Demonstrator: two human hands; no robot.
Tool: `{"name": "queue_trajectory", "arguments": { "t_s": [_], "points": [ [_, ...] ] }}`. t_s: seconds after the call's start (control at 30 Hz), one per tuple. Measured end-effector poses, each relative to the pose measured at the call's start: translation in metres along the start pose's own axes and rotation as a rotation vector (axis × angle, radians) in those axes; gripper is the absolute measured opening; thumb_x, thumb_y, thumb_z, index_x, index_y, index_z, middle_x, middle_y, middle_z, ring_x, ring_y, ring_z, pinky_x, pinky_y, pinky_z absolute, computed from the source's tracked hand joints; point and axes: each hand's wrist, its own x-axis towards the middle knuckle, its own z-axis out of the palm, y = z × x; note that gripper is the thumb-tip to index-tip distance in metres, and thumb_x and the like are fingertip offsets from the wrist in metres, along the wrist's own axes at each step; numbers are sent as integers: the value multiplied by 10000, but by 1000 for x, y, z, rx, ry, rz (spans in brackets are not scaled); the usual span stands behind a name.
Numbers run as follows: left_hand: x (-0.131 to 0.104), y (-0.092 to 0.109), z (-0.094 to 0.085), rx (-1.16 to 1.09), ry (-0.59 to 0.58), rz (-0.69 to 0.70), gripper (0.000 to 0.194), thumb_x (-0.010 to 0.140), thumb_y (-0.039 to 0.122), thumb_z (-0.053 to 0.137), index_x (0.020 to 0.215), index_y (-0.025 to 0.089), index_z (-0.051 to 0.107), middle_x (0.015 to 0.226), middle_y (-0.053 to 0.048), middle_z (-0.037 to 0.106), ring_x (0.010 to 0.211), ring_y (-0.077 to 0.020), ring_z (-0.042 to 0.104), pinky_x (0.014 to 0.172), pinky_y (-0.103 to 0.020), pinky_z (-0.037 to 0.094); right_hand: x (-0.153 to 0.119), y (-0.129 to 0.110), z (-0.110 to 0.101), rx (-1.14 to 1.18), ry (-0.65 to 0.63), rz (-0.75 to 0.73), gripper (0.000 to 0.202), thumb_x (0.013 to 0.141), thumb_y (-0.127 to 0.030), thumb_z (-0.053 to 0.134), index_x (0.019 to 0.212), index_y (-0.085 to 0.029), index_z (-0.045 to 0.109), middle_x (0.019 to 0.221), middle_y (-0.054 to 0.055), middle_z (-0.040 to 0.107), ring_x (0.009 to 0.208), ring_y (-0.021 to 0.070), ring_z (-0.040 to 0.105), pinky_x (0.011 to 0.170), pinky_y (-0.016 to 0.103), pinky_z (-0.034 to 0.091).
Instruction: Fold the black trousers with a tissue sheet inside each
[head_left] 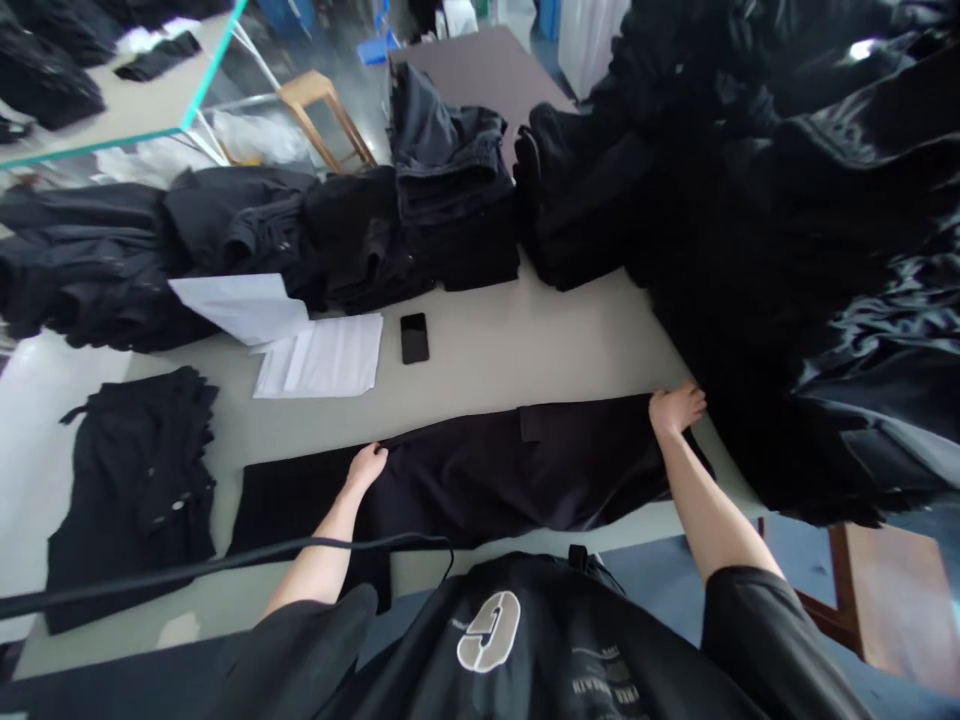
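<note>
The black garment (487,465) in front of you lies lengthwise along the near side of the desk (585,345), running between both your hands and on past the left one. Your left grip (367,465) is closed, fingers curled over the garment's far edge, with a darker stretch of cloth spreading to its left and a part of it dropping towards your body. Your right grip (677,407) has its fingers bent over the far corner at the right end; you cannot tell from here whether it pinches the cloth or only presses it. Having the two set wide apart probably serves to draw the far edge straight and take slack out of the cloth between them.

Beyond the left grip and slightly right of it sits a phone (414,338), and left of that some white papers (322,355), likely set back to leave room for the cloth. Well left of the left grip a folded dark garment (135,490) rests apart. Farther out past both grips, folded dark stacks (457,190) line the far edge, perhaps piled there to spare the near side, while a large dark heap (750,250) rises just beside your right grip
</note>
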Motion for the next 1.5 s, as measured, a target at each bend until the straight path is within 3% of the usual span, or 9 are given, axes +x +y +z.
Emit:
{"name": "queue_trajectory", "arguments": {
  "t_s": [0.1, 0.2, 0.33, 0.57, 0.8, 1.0, 1.2, 1.3, 1.5],
  "points": [
    [-21, -10, 15, -53, -17, 19, 346, 943, 264, 490, 1168, 164, 733, 1268, -164, 744, 1222, -312, 685, 1027, -357, 524, -65, -39, 2, 78, -86, -437, 439, 897, -190, 496, 1325, -129, 576, 1315, 194, 591, 1236, 292, 488, 1075, 456, 393],
    [-39, -19, 22, -105, -25, 40, 324, 958, 290, 492, 1144, 171, 730, 1253, -151, 749, 1199, -293, 695, 1003, -331, 525, -161, -65, 23, 94, -347, -944, 351, 952, -199, 441, 1244, -173, 633, 1260, 148, 639, 1195, 264, 544, 1101, 435, 399],
    [-65, -41, 19, -205, -40, 106, 325, 956, 415, 552, 1122, 182, 709, 1207, -127, 763, 1127, -274, 716, 967, -319, 526, -240, -72, 50, -57, -463, -992, 500, 925, -211, 517, 1422, -162, 531, 1563, 195, 445, 1453, 336, 380, 1226, 554, 244],
    [-126, -112, 22, -280, -107, 182, 200, 895, 311, 607, 1036, 194, 686, 1067, -99, 772, 988, -239, 728, 851, -296, 516, -240, -73, 59, -217, -500, -889, 632, 943, -259, 500, 1554, -201, 348, 1657, 186, 301, 1520, 333, 285, 1208, 586, 268],
    [-169, -151, 41, -168, -40, -8, 190, 876, 179, 536, 986, 173, 691, 1030, -153, 763, 990, -276, 718, 823, -324, 493, -248, -90, 62, -356, -524, -788, 636, 959, -277, 476, 1566, -182, 314, 1623, 225, 309, 1504, 348, 289, 1153, 605, 332],
    [-152, -196, -36, -377, -12, 189, 254, 851, 161, 449, 868, 176, 702, 872, -58, 744, 855, -207, 684, 769, -278, 480, -246, -110, 59, -477, -595, -722, 568, 963, -256, 462, 1522, -178, 392, 1569, 231, 340, 1471, 372, 325, 1093, 620, 398],
    [-116, -235, -115, -242, -158, 296, 251, 803, 458, 665, 801, 219, 742, 792, -31, 743, 781, -225, 677, 719, -286, 454, -256, -123, 57, -544, -584, -658, 567, 950, -190, 395, 1516, -163, 427, 1527, 258, 363, 1456, 386, 350, 1084, 634, 399],
    [-101, -254, -123, -159, -248, 238, 208, 746, 430, 692, 732, 224, 719, 661, -8, 676, 643, -202, 618, 628, -290, 405, -260, -127, 58, -567, -573, -634, 578, 940, -171, 376, 1514, -157, 438, 1508, 260, 377, 1454, 388, 360, 1101, 638, 381],
    [-99, -301, -92, -177, -209, 138, 55, 675, 275, 662, 683, 232, 629, 551, 21, 573, 593, -203, 596, 606, -284, 418, -260, -130, 59, -568, -589, -598, 598, 931, -182, 380, 1527, -164, 428, 1501, 262, 379, 1460, 393, 353, 1105, 633, 372]
  ]
}}
